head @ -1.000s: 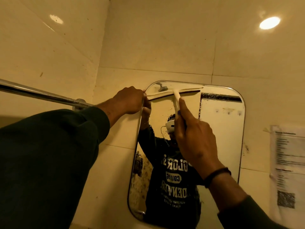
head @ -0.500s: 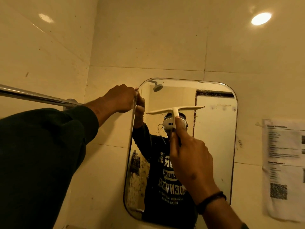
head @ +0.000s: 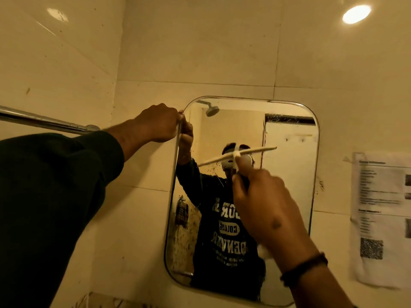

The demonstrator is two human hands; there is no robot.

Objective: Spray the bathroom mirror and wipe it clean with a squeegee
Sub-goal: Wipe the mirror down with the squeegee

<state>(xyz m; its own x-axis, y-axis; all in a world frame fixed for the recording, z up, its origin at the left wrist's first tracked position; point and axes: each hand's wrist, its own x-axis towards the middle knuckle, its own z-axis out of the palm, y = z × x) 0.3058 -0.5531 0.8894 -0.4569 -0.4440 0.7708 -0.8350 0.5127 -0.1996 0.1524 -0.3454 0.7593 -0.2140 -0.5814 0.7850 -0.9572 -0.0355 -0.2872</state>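
Both hands closed: right hand [head: 264, 210] grips squeegee [head: 236, 154], left hand [head: 158, 123] holds mirror [head: 289, 174] edge.

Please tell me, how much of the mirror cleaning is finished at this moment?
Partly done, as far as the view shows. The right hand holds the squeegee about a third of the way down the mirror, blade tilted; the glass above looks clear. The left hand grips the mirror's left edge. Below the blade, specks show near the lower left, so that part seems left to wipe. No spray bottle is visible.
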